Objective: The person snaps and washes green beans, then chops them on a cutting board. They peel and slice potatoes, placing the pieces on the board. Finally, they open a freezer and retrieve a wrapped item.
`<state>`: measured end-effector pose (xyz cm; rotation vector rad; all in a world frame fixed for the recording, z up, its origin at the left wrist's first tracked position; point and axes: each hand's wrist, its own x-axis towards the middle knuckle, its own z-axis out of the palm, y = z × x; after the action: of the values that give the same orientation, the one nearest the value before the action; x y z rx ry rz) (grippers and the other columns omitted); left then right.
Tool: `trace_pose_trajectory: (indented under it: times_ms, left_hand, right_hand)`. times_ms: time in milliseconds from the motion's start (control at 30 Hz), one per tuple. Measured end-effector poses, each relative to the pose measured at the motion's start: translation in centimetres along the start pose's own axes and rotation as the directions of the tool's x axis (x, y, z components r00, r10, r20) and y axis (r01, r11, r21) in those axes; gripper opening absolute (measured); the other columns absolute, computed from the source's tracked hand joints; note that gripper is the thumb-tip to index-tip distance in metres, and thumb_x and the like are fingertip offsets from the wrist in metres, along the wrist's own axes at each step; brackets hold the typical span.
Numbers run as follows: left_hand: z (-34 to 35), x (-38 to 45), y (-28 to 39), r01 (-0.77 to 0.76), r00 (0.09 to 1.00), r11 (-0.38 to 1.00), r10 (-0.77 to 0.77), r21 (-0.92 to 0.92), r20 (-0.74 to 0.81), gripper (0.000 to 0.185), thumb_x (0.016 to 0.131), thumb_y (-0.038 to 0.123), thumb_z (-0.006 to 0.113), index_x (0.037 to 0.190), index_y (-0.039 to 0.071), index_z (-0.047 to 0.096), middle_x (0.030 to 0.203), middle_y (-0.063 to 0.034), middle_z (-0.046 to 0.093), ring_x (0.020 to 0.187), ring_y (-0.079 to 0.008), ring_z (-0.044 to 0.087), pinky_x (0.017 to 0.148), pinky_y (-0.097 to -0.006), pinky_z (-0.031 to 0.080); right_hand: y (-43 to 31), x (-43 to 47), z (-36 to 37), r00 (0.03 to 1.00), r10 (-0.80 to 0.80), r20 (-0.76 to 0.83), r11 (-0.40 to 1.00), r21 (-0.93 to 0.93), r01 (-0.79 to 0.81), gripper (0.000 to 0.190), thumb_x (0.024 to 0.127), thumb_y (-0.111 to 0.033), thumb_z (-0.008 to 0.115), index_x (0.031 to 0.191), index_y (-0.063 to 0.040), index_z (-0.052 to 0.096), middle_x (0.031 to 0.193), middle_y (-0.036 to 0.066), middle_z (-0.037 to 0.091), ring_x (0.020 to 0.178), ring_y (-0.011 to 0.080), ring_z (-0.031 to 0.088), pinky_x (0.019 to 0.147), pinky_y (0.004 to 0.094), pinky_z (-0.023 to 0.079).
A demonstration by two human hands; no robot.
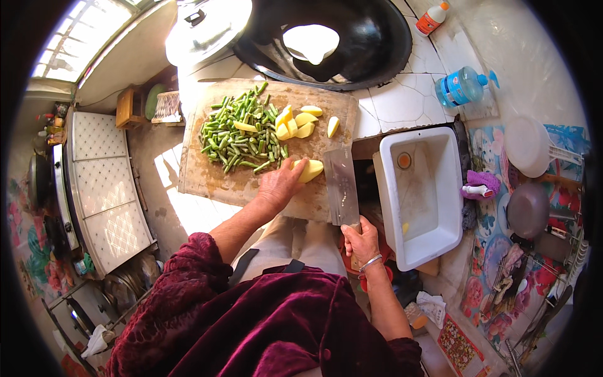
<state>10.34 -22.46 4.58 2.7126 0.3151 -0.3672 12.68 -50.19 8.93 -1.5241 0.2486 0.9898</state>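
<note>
On a worn wooden cutting board (216, 184) my left hand (278, 184) holds down a peeled potato piece (311, 171), its fingers over the left end. My right hand (362, 239) grips the handle of a cleaver (341, 186), whose broad blade lies just right of that piece, over the board's right edge. Cut potato chunks (305, 120) sit farther up the board, with one wedge (333, 127) apart to the right. A heap of chopped green beans (240, 132) covers the board's left middle, and a potato piece (245, 126) rests on top of it.
Beyond the board is a large black wok (377, 42), with a shiny lid (212, 28) to its left. A white sink (420, 261) stands to the right. A blue-labelled pump bottle (459, 88) and an orange-capped bottle (431, 20) are on the tiles. Pans (528, 209) hang at far right.
</note>
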Motion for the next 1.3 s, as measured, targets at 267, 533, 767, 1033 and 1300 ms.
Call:
trace_pose_trajectory:
  times_ms: [267, 533, 767, 1033, 1300]
  left_hand:
    - [0.2, -0.6, 1.3, 0.097, 0.994, 0.991, -0.100, -0.090, -0.032, 0.071, 0.085, 0.028, 0.079, 0.148, 0.022, 0.046, 0.130, -0.0154, 0.058, 0.097, -0.0393, 0.070, 0.079, -0.0489, 0.059]
    - [2.2, -1.5, 2.7, 0.248, 0.949, 0.952, -0.275, -0.178, -0.153, 0.068, 0.086, 0.028, 0.078, 0.147, 0.019, 0.049, 0.127, -0.0162, 0.060, 0.096, -0.0393, 0.070, 0.078, -0.0477, 0.059]
    - [3.4, -1.6, 3.6, 0.345, 0.897, 0.913, -0.389, -0.218, -0.210, 0.070, 0.084, 0.028, 0.080, 0.147, 0.017, 0.049, 0.128, -0.0181, 0.060, 0.095, -0.0383, 0.070, 0.079, -0.0462, 0.059]
    - [2.5, -1.8, 2.5, 0.362, 0.894, 0.916, -0.394, -0.172, -0.216, 0.072, 0.082, 0.028, 0.082, 0.146, 0.018, 0.049, 0.128, -0.0169, 0.059, 0.094, -0.0379, 0.070, 0.079, -0.0459, 0.060]
    - [1.6, -1.5, 2.8, 0.368, 0.892, 0.907, -0.406, -0.205, -0.198, 0.071, 0.079, 0.025, 0.085, 0.142, 0.017, 0.052, 0.132, -0.0153, 0.056, 0.094, -0.0372, 0.070, 0.078, -0.0455, 0.060]
  right_hand:
    - [-0.7, 2.3, -1.5, 0.995, 0.045, 0.086, 0.994, -0.104, -0.036, 0.009, 0.096, -0.012, 0.070, 0.102, -0.008, 0.064, 0.065, -0.005, 0.054, 0.044, 0.0029, 0.044, 0.037, 0.0232, 0.038]
    - [-2.9, 4.1, -3.2, 0.984, -0.108, 0.138, 0.813, -0.557, 0.168, 0.030, 0.086, -0.016, 0.074, 0.114, -0.005, 0.069, 0.073, 0.009, 0.066, 0.065, 0.0148, 0.061, 0.069, 0.0338, 0.054]
    - [-5.0, 5.6, -4.1, 0.963, -0.132, 0.237, 0.767, -0.591, 0.250, 0.027, 0.088, -0.015, 0.074, 0.113, -0.005, 0.070, 0.067, 0.004, 0.062, 0.057, 0.0115, 0.057, 0.058, 0.0314, 0.051]
    - [-6.2, 5.9, -3.2, 0.967, 0.070, 0.246, 0.962, -0.275, 0.001, 0.013, 0.094, -0.010, 0.070, 0.107, -0.008, 0.069, 0.062, -0.006, 0.054, 0.045, 0.0034, 0.046, 0.037, 0.0237, 0.040]
    - [-5.1, 6.1, -2.5, 0.971, 0.077, 0.228, 0.932, -0.364, 0.012, 0.013, 0.094, -0.011, 0.070, 0.106, -0.006, 0.068, 0.060, -0.004, 0.053, 0.044, 0.0048, 0.047, 0.037, 0.0253, 0.041]
